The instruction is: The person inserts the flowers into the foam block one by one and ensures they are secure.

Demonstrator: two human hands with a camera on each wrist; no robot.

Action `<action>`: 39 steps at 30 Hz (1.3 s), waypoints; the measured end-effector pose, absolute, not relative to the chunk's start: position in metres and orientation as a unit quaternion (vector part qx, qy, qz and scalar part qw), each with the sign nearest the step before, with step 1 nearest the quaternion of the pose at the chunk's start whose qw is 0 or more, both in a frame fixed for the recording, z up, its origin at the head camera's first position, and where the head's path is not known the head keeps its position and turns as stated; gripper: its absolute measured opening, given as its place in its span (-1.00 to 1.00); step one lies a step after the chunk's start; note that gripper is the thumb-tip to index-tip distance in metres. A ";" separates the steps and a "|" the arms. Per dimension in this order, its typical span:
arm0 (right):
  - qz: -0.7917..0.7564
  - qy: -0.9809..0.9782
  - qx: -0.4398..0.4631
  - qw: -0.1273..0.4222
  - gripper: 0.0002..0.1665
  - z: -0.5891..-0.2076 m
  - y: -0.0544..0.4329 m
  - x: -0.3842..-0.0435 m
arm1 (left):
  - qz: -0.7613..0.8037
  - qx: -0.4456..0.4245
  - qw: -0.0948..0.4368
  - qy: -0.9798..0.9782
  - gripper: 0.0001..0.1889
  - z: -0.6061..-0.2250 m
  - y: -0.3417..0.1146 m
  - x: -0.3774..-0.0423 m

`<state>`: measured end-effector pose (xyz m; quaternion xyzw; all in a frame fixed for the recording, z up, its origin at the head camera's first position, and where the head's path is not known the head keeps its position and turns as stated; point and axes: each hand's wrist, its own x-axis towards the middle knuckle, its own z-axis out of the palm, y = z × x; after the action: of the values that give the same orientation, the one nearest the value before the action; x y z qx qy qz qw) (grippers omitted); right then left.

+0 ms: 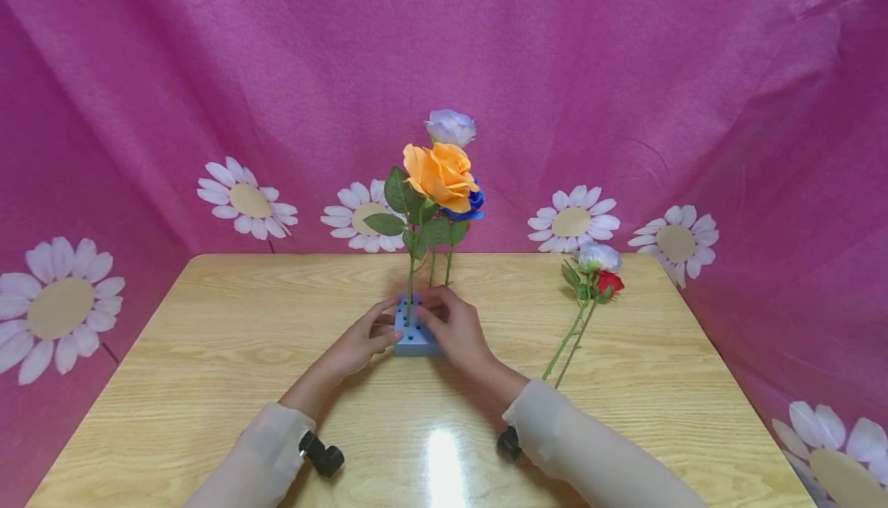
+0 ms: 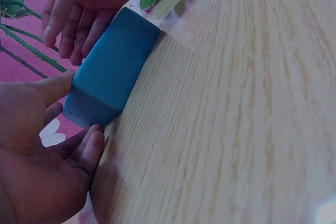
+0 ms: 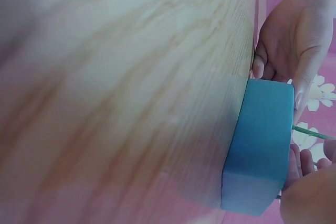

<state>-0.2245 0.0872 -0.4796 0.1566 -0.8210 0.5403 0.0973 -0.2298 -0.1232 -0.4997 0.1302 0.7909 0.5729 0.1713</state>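
- Your left hand (image 1: 362,343) pinches the blue block (image 1: 418,349), probably so it won't tip
- Your right hand (image 1: 459,332) looks loose, orange rose (image 1: 441,176) standing just left of it

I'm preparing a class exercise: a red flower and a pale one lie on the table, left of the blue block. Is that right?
The side is wrong: the head view shows the red flower and pale flower lying on the table, right of the blue block.

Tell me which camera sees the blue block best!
The head view: it looks down on the blue block, showing several holes in its top, though the right hand hides part. Both wrist views show its sides, not the holes.
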 end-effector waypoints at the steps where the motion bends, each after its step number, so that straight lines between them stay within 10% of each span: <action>1: 0.545 -0.818 0.156 0.099 -0.74 -0.479 0.088 -0.224 | 0.573 0.130 0.171 0.791 -0.30 -0.500 -0.123 -0.230; 39: 0.609 -0.788 0.071 0.056 -0.79 -0.465 0.142 -0.199 | 0.570 0.122 0.173 0.794 -0.31 -0.496 -0.122 -0.226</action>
<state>-0.1988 0.1421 -0.4649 0.0708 -0.7877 0.6094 0.0560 -0.2263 -0.1222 -0.4958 0.1216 0.7942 0.5698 0.1726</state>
